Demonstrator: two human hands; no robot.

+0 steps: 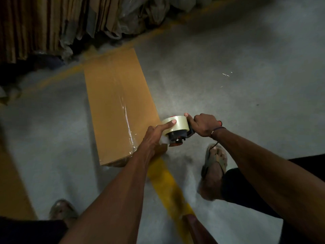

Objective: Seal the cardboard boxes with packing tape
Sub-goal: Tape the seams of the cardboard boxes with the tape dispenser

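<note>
Head view: box (pixel 121 110) runs lengthwise away from both hands; left hand (pixel 154 136), nearer its end, presses the roll (pixel 175 125); right hand (pixel 204 125) grips the dispenser (pixel 179 136) handle.

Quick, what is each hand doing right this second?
Left hand: fingers on the tape roll, thumb laid straight along it; a grip cannot be told.
Right hand: gripping the tape dispenser handle.

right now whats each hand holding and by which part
The right hand grips the tape dispenser by its handle. The left hand steadies the tape roll, thumb on its side.
</note>
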